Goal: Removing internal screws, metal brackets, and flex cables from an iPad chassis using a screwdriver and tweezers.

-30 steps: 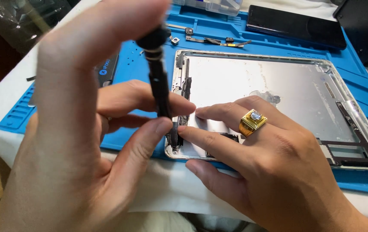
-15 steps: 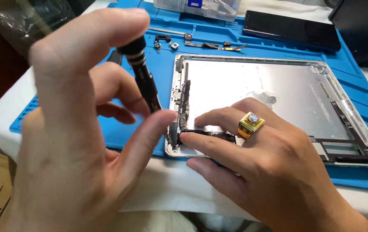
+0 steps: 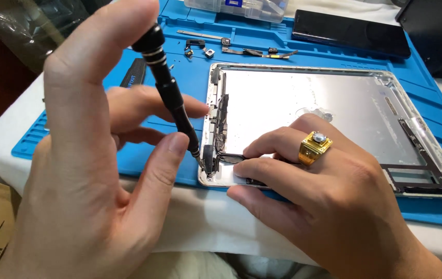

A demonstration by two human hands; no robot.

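I have the black precision screwdriver (image 3: 172, 98) in my left hand (image 3: 91, 170), gripped between thumb and the middle fingers while the index finger caps the swivel top, so the shaft can turn under steady downward pressure. It stands tilted, its tip down at the near left corner of the silver tablet shell (image 3: 314, 111), right at the small black part (image 3: 210, 157) seated along that edge. I take the tip to be on a screw there, though the head itself is too small and shadowed to make out. My right hand (image 3: 329, 206), wearing a gold ring (image 3: 314, 146), grasps nothing: it lies flat with the fingers spread and pressed onto the shell's near edge, fingertips just beside the black part, pinning the thin flex cable (image 3: 231, 156) and keeping the shell from sliding as the driver bears down. The shell lies open side up on the blue work mat (image 3: 138, 155), which gives it a grippy bed and raised compartments. Along the mat's far side a row of small loose parts (image 3: 231, 49) sits well apart from the work, out of the way. Beyond them are a clear plastic box (image 3: 241, 8) and a dark flat slab (image 3: 350, 32), the latter possibly a removed screen.
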